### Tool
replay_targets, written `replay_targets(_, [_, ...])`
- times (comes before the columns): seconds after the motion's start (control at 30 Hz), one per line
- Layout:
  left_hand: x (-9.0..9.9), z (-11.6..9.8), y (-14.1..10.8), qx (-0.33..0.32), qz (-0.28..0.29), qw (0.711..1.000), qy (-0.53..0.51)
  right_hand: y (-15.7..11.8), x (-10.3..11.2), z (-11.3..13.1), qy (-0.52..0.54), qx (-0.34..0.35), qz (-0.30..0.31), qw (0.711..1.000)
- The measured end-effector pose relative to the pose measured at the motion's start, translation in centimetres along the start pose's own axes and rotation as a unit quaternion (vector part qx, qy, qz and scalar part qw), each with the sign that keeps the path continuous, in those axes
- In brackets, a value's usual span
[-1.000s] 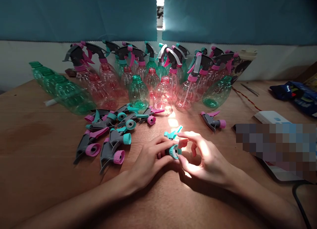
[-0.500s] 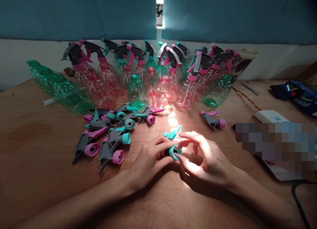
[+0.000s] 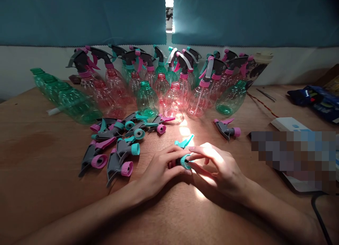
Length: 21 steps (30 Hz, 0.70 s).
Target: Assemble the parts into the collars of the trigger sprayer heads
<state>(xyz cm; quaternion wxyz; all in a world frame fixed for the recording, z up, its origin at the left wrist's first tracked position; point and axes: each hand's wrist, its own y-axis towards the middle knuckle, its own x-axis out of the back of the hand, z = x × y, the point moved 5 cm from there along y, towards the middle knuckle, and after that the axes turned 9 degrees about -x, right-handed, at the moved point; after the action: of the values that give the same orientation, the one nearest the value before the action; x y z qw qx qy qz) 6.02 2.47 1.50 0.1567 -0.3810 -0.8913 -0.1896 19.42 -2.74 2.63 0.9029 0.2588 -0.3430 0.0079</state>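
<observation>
My left hand (image 3: 165, 171) is closed around a grey spray trigger head with a teal trigger and teal collar (image 3: 185, 161), whose open end faces right. At that collar, the fingertips of my right hand (image 3: 221, 171) pinch at the rim and opening; whether a small part sits between them is hidden. The teal trigger (image 3: 186, 141) sticks up beyond my fingers. To the left lies a pile of loose spray trigger heads (image 3: 120, 155) with pink or teal collars. A single pink-collared trigger head (image 3: 227, 128) rests on the right.
Behind my hands stand rows of clear pink (image 3: 173, 103) and green bottles (image 3: 147, 100), many topped with trigger heads. More green bottles (image 3: 76, 102) lean at the left. A white box (image 3: 292, 124), a blurred-out patch, a black cable (image 3: 319, 216) and a blue packet (image 3: 317, 100) occupy the right side.
My right fingers have closed in from a wider curl, and their tips have moved left into the teal collar's opening. The left hand keeps its hold on the trigger head.
</observation>
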Motion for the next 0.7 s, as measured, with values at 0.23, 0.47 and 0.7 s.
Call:
replay_targets(0.23, [0.14,0.12,-0.20,0.009,-0.008,1.000,0.014,0.16,-0.31,-1.02,0.085,-0.075,-0.014,0.993])
replay_targets(0.47, [0.13,-0.08,-0.21,0.010,-0.016,1.000,0.018,0.12,0.13,-0.98,0.108,-0.123,0.058,0.985])
replay_targets(0.7, [0.21,0.22,-0.24,0.004,-0.021,1.000,0.021,-0.04,-0.36,-0.81,0.014,-0.049,-0.013,0.999])
